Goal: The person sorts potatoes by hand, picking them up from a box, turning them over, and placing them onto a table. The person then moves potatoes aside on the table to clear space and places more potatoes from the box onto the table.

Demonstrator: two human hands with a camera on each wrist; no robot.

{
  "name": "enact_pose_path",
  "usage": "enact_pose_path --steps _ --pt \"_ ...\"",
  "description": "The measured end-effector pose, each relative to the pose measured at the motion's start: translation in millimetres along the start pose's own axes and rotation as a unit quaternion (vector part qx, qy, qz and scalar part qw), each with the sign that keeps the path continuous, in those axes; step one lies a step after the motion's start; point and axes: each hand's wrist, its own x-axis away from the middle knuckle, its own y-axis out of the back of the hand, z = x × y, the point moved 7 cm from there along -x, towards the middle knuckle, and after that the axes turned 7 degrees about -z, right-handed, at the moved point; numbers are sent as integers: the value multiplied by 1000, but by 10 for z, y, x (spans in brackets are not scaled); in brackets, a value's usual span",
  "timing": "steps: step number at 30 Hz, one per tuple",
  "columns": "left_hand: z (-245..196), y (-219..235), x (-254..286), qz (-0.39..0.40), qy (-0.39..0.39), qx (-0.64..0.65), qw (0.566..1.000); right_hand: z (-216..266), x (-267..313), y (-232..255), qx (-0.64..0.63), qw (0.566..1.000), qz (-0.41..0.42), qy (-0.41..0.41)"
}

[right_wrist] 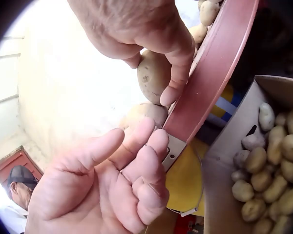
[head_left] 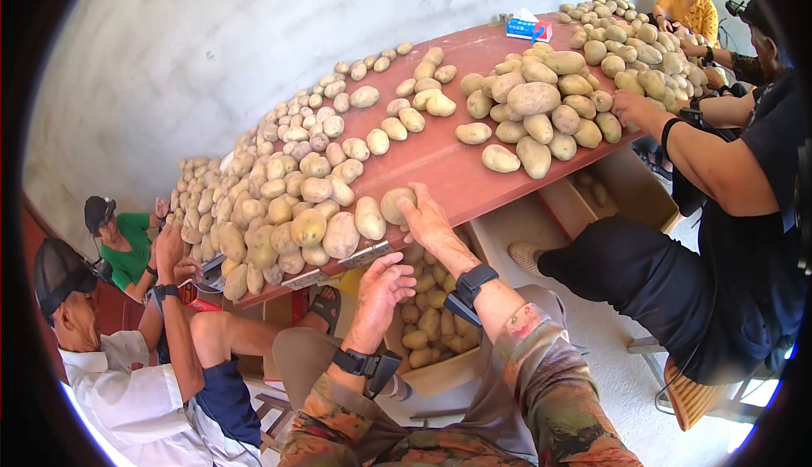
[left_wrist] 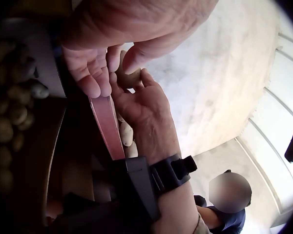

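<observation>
My right hand (head_left: 430, 220) grips a round tan potato (head_left: 393, 206) at the near edge of the red table (head_left: 461, 188). In the right wrist view its thumb and fingers sit on either side of that potato (right_wrist: 153, 78), which has small dark marks on its skin. My left hand (head_left: 381, 296) hovers just in front of the table edge, palm turned inward, fingers loosely bent with nothing in them. Beside the gripped potato, another potato (head_left: 370, 218) lies at the end of a long heap (head_left: 279, 205) on the left.
A cardboard box (head_left: 444, 374) of potatoes stands below the table edge, between my legs. A bigger potato pile (head_left: 541, 103) and a tissue box (head_left: 529, 29) are on the table to the right. Other people sit close on both sides, one in a white shirt (head_left: 127, 391).
</observation>
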Motion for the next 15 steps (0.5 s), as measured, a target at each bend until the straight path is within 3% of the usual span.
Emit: enact_pose_path --steps 6,9,15 --pt "89 46 19 -7 5 1 1000 -55 -164 20 223 967 -42 120" --pt "113 62 36 -1 6 -1 1000 28 -46 49 235 956 -15 176" --pt "166 55 71 -6 27 -19 999 132 44 74 305 942 -6 143"
